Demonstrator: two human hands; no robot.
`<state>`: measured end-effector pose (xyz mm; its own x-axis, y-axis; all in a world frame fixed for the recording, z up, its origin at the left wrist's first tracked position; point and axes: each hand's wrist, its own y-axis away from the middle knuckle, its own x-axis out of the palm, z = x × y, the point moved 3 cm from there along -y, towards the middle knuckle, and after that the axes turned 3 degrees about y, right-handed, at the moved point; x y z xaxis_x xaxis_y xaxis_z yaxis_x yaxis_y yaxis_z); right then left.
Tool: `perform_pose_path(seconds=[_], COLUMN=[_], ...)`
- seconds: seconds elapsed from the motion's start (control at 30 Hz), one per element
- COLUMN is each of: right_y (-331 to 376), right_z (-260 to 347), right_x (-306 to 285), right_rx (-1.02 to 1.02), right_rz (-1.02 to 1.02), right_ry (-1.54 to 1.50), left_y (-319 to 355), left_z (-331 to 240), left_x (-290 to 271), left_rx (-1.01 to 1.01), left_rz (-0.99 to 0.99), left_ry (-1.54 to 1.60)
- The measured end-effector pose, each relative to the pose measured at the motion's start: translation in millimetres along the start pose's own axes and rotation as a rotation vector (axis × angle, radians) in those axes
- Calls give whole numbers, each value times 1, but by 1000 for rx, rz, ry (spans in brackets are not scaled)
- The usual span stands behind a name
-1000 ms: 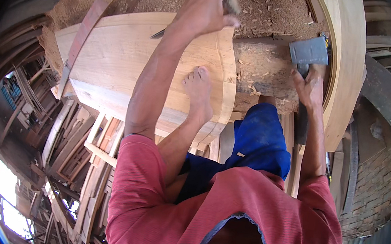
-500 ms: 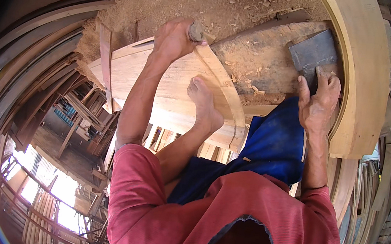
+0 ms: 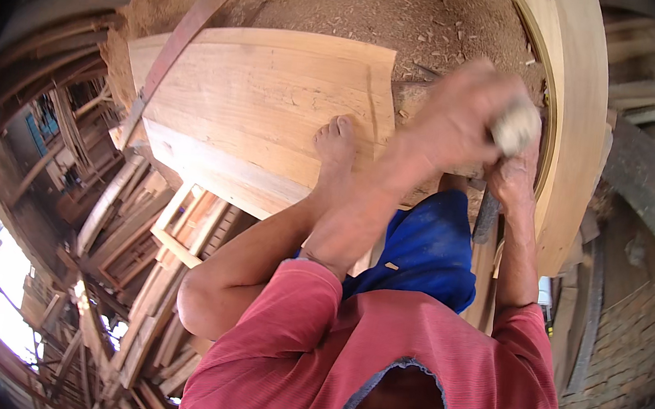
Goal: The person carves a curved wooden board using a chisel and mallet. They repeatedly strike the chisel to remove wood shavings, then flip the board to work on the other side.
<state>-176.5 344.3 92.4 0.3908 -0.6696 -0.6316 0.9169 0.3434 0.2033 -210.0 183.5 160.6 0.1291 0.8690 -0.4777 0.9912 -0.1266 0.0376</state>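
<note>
My left hand (image 3: 467, 115), smeared by motion, is wrapped round a tool with a pale, round wooden end (image 3: 515, 127); the rest of this tool is hidden. My right hand (image 3: 514, 181) is just below it, partly covered, with its fingers closed. A dark, narrow bar (image 3: 487, 219) sticks out under my right hand, seemingly part of the dark flat tool it holds. Left of the hands lies a broad, pale, curved wooden panel (image 3: 251, 91). My bare foot (image 3: 337, 141) rests on the panel near its right end.
A thick curved timber (image 3: 576, 112) arches past my right hand. Sawdust and chips (image 3: 350, 5) cover the ground ahead. A thin reddish strip (image 3: 180, 46) crosses the panel's left end. Stacked lumber (image 3: 167, 267) lies at the lower left, and brickwork (image 3: 635, 337) at the right.
My left hand has swung right with its tool, from the panel's edge to my right hand. The dark flat tool has turned, its plate no longer showing. The view has shifted.
</note>
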Motion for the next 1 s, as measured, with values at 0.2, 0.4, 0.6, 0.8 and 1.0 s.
perform_pose_path(seconds=[0.2, 0.4, 0.6, 0.8, 1.0], right_y=[-26, -59, -17, -26, -23], right_z=[12, 78, 55, 57, 55], right_x=[69, 111, 168, 153, 165], right_rx=[-387, -566, -494, -454, -421], right_rz=[223, 100, 133, 243, 145], right_ry=[-110, 133, 13, 129, 137], left_y=[79, 118, 168, 156, 158], left_z=[-26, 17, 48, 40, 55], left_x=[7, -27, -16, -23, -18], left_rx=[104, 55, -18, -52, -1], left_rz=[-261, -548, -662, -665, -673], left_ry=[184, 127, 190, 279, 318])
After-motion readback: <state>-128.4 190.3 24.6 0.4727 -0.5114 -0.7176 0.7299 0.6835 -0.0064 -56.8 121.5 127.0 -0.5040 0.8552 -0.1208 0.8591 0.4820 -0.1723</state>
